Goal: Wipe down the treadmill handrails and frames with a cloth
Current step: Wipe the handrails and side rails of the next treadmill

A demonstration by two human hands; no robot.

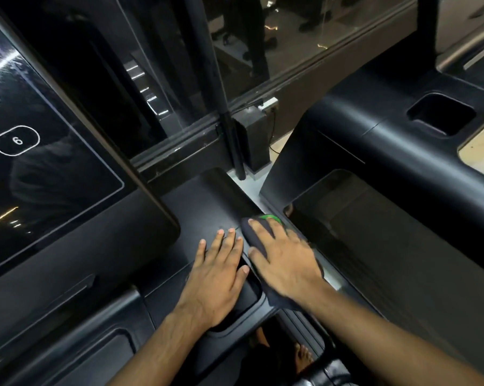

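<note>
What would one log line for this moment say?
right hand presses dark cloth on treadmill frame | left hand flat on frame beside it | stage: wiping

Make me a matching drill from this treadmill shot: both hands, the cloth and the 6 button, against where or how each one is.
1. left hand
2. right hand
3. cloth
4. 6 button

a. dark, with a green patch
b. on the glossy screen
c. flat on the bare console
d. pressing down on the cloth

Pairs: 1-c, 2-d, 3-a, 4-b

Bare left hand [217, 280], right hand [285, 260]
</note>
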